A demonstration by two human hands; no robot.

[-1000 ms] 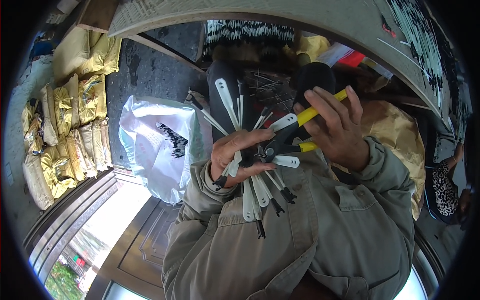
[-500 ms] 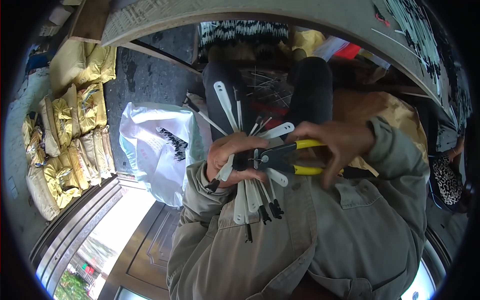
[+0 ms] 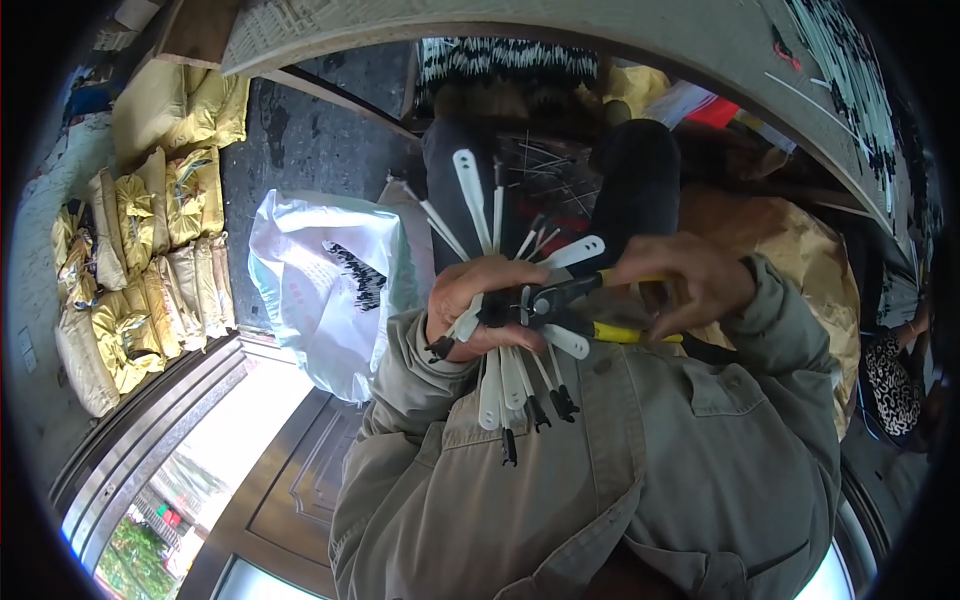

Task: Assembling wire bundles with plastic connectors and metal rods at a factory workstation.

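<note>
My left hand (image 3: 462,296) is closed around a bundle of white flat strips (image 3: 469,190) with small holes at their ends, fanning out on all sides. Among them are thin white rods (image 3: 440,225) with black tips; several black tips (image 3: 540,412) point down toward my chest. My right hand (image 3: 700,282) grips a pair of pliers (image 3: 566,303) by the yellow handles. The plier jaws reach the middle of the bundle, against my left fingers. What sits between the jaws is too small and dark to make out.
A white plastic sack (image 3: 305,285) holding black-tipped pieces stands to the left. Yellow and tan sacks (image 3: 165,265) are stacked farther left. A table edge (image 3: 560,40) curves across the top, with white rods (image 3: 850,85) at right. A brown paper sack (image 3: 800,245) lies beside my right arm.
The whole view has shifted slightly to the right. My right fingers have drawn in around the plier handles, covering more of the upper one. My left hand keeps its hold on the bundle.
</note>
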